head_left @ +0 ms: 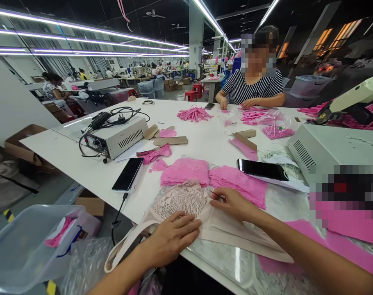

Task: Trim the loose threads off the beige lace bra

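Note:
A pale beige bra [235,231] with a lace cup [180,200] lies at the table's front edge, one strap hanging off to the left. My left hand [174,235] rests on the lower part of the lace with fingers stretched out. At the cup's right side, my right hand [231,203] is closed around a thin dark pointed tool [217,196], perhaps tweezers, its tip close to the fabric. Just beyond the bra are two stacks of pink lace pieces, the left stack [185,171] and the right stack [238,184].
Phones lie left [128,174] and right [262,169]. A grey power box [121,137] with cables stands left, a larger grey machine [337,149] right. Across the table [201,135], a person in a striped top [252,88] handles pink strips. A plastic bin [17,246] sits below left.

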The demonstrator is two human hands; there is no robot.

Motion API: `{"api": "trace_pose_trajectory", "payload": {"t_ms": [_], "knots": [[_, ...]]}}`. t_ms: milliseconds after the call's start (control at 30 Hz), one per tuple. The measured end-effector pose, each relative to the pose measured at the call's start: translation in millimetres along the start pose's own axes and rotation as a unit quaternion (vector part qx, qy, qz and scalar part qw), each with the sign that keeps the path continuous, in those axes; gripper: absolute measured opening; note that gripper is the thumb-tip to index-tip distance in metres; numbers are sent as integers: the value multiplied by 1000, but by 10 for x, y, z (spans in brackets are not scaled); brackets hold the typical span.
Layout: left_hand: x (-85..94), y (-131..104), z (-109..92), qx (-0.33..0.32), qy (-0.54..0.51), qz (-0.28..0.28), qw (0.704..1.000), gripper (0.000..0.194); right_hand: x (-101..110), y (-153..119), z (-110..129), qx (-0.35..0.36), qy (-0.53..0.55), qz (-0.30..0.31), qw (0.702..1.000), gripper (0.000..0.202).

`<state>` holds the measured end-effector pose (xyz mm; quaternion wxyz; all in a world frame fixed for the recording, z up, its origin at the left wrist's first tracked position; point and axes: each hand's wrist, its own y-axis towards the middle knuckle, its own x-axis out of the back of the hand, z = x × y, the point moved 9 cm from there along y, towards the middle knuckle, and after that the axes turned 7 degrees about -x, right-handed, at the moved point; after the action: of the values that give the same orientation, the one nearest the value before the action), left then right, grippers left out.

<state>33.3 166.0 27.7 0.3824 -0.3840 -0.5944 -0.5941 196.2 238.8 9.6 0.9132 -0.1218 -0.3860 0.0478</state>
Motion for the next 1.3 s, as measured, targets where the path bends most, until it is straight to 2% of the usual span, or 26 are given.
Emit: {"api": "trace_pose_trajectory", "payload": {"t_ms": [200,267,333,367,433,533,600,667,733,800,967,1167,1300], "knots": [[26,26,14,25,-70,-36,997,29,-22,-32,-28,-30,125,44,991,23],[19,40,72,63,-107,-63,990,28,-38,-41,-81,-53,151,54,986,26],[20,53,199,134,-161,-106,972,28,-66,-47,-128,-68,170,63,981,29],[14,57,288,180,-196,-130,955,28,-77,-50,-138,-70,180,64,979,30],[-54,55,494,291,-279,-160,901,27,-94,-59,-134,-64,202,61,975,30],[-317,88,708,425,-427,-124,788,30,-116,-88,-94,-52,237,53,969,29],[-482,186,726,438,-529,-75,723,30,-132,-108,-75,-48,251,53,965,33],[-557,273,737,422,-587,-52,689,21,-137,-119,-81,-52,258,53,963,37],[-592,281,787,426,-600,-53,675,15,-132,-117,-110,-63,256,55,963,40],[-633,239,829,450,-599,-58,660,17,-134,-111,-146,-76,248,67,963,41],[-717,207,814,477,-623,-55,618,14,-132,-117,-211,-100,237,92,962,43],[-707,215,823,480,-625,-69,612,10,-130,-133,-304,-128,268,88,951,41],[-676,196,820,476,-634,-71,606,16,-144,-141,-353,-143,290,100,941,43]]}}
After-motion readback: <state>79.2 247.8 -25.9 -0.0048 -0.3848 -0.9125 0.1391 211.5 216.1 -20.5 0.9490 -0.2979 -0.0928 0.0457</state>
